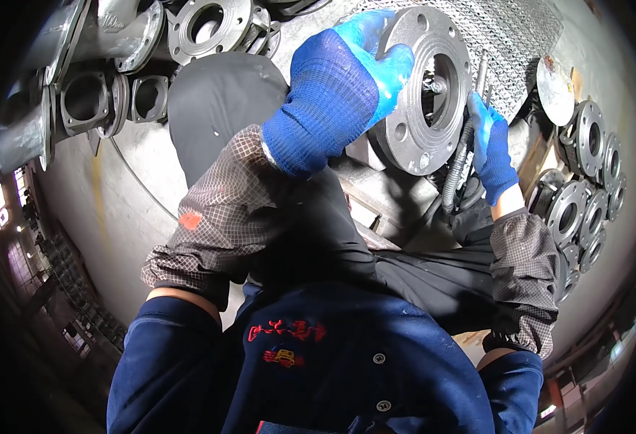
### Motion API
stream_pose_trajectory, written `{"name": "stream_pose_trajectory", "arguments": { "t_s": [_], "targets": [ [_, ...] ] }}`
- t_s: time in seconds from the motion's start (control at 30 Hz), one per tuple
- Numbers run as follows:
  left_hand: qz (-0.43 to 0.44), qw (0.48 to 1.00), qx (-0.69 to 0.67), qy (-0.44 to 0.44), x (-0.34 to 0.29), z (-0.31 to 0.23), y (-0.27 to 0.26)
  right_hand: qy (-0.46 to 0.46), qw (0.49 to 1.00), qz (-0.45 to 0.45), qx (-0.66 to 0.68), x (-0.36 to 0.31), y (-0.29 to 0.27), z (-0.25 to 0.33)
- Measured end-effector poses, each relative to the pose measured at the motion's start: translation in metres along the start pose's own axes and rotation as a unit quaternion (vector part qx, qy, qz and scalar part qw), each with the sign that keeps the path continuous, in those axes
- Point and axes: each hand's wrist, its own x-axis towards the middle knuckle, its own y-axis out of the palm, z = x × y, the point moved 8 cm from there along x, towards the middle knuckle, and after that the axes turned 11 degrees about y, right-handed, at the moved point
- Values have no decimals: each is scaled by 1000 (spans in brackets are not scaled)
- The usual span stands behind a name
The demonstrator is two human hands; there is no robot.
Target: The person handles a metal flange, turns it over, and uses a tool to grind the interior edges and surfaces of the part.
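Grey flange (410, 105), hose (454, 177) beside, pipe castings (112, 36) left, flanges (565, 194) right

Pipe fittings (108, 40) left, flange (413, 108) between the hands (332, 90), flanged castings (583, 136) right.

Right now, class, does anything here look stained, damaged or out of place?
One thing: an orange-red patch on the checked left sleeve cover, odd because it breaks the dark pattern; stain or damage, I cannot tell. The metal flange at the left hand shows no obvious damage.
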Motion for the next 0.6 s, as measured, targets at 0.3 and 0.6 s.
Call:
{"name": "stream_pose_trajectory", "arguments": {
  "t_s": [0.3, 0.6],
  "targets": [
    [62, 989, 87, 101, -4, -24, 30, 16, 999, -36, 25, 18, -21, -36],
    [149, 890, 396, 171, -10, -47, 71, -103, 992, -56, 44, -40, -53, 31]
  ]
}}
